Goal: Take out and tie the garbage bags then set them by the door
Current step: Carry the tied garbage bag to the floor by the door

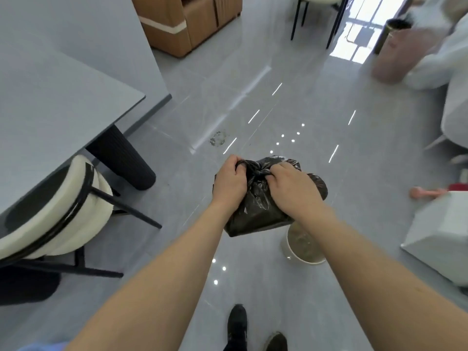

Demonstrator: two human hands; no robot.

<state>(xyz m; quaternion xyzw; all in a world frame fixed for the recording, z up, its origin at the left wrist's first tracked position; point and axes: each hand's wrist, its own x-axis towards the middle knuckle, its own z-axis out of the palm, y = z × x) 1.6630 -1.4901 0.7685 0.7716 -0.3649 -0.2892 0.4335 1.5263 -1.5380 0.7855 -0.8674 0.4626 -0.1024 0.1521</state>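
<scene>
A glossy grey tiled floor (253, 102) is filling most of the frame, throwing back streaks and dots of ceiling light, with a small patch of speckled marks (218, 138) lying just above centre. A grey table (58, 102) is occupying the upper left, standing on a dark ribbed leg (124, 158), with a cream-cushioned chair on a black frame (55, 211) tucked under it at the left edge. A wooden cabinet (187, 21) is sitting at the top centre, and bright daylight is coming through a glazed door (359, 36) at the upper right. At centre frame a person is holding a black garbage bag (255, 206) in the air above the floor. The left hand (229, 184) is gripping a bunched strip of the bag's neck, fingers curled round it, while the right hand (291, 190) is pinching the plastic beside the knot (255, 172). Directly beneath the bag, partly hidden by the right forearm, a small pale bin (304, 249) is standing on the floor. Two dark shoes (238, 323) are showing at the bottom edge.
</scene>
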